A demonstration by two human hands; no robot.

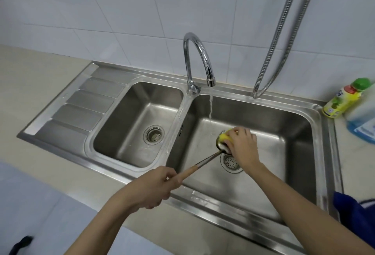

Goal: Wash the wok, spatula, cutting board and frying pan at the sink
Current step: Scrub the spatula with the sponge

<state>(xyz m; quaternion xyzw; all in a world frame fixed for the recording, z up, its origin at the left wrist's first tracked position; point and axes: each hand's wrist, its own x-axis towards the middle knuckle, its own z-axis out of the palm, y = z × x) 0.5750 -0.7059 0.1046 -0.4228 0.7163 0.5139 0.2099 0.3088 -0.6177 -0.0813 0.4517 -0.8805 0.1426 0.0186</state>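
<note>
Gleaming steel sink (284, 217) — white-tiled wall (101, 11)

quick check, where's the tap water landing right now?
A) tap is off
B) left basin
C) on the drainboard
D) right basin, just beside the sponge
D: the stream from the faucet falls into the right basin, landing just left of the yellow sponge that the right hand presses on the spatula, whose handle the left hand grips.

Spatula (211, 158) in R basin (284, 133), under tap (199, 60); bottles (343, 98) on counter, R of sink.
</note>
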